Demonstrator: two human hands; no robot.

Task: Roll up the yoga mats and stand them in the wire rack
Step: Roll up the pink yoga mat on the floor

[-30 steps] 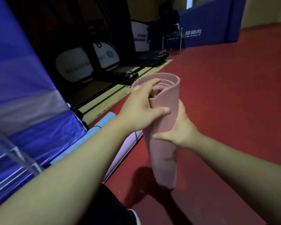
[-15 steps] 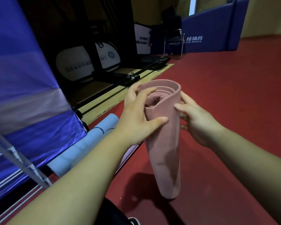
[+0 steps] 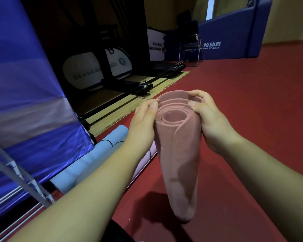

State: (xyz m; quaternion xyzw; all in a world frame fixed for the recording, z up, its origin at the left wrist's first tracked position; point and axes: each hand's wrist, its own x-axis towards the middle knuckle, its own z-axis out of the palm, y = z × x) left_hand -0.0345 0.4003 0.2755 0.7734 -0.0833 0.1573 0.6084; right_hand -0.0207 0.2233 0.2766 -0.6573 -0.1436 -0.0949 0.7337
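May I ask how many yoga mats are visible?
3. The pink mat stands upright, gripped by left hand and right hand; a light blue mat lies left of it; a pale mat lies alongside, partly behind the forearm. Others may be hidden.

The red floor [image 3: 243, 119] bears an upright pink mat [image 3: 179, 172] and a blue mat [image 3: 87, 165].

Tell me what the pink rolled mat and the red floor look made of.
The pink mat: probably soft foam or rubber, matte; thick layers curl loosely at its open end. The red floor: likely vinyl or rubber sports flooring, smooth with a faint sheen.
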